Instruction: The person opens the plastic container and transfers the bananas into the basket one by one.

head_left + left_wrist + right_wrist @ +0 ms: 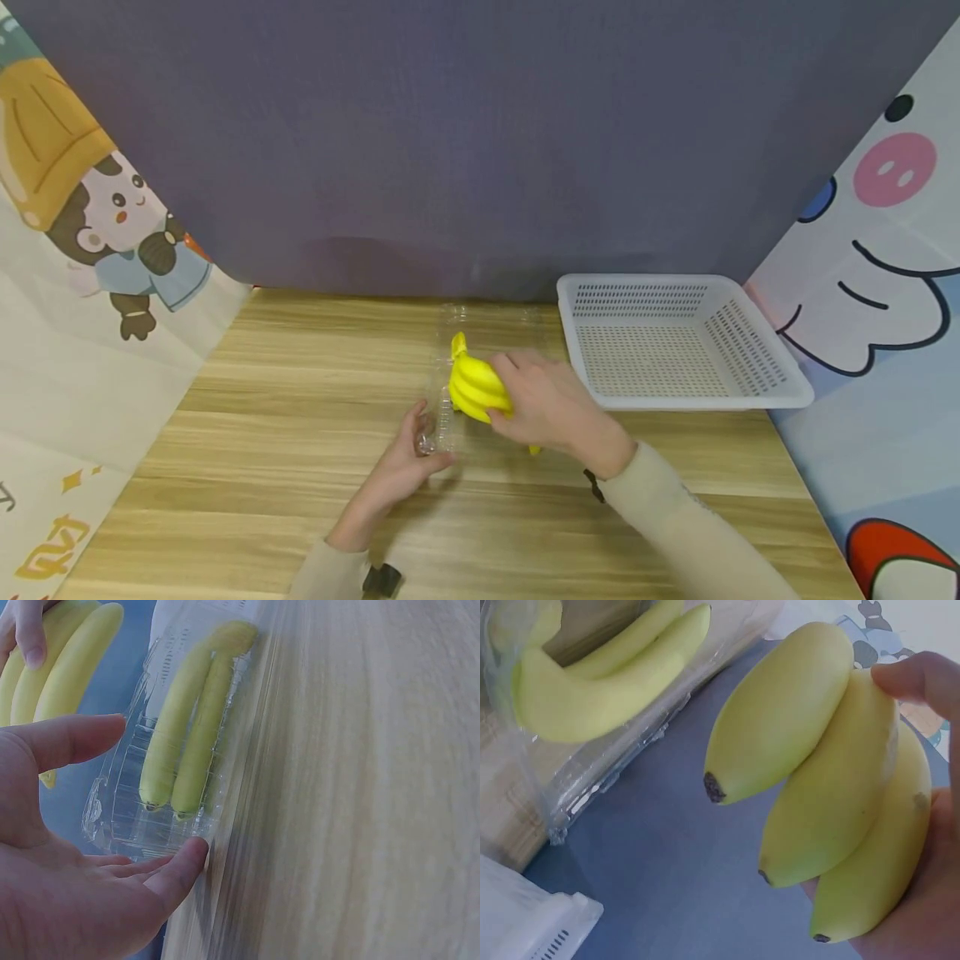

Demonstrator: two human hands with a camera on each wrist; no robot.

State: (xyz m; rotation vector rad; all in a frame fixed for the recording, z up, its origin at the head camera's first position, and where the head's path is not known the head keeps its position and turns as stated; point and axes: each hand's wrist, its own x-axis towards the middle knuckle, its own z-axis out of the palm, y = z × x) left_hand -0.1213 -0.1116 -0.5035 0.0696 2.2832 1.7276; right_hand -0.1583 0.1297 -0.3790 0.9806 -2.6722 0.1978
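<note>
Light wooden tabletop [285, 433], hemmed by a grey backdrop and cartoon-printed side sheets, bare boards left of centre. Clear plastic clamshell box [450, 375] at mid-table, steadied at its near edge by the left hand [401, 467], fingers straight. Yellow banana bunch [476, 387] gripped in the right hand [551, 408], just beside the white perforated plastic basket [675, 342]. No legible writing.

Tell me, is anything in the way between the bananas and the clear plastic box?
Nothing visible is. The right hand holds the bananas right over the open clear plastic box, and the left hand only touches the box's near edge, off to the side.
</note>
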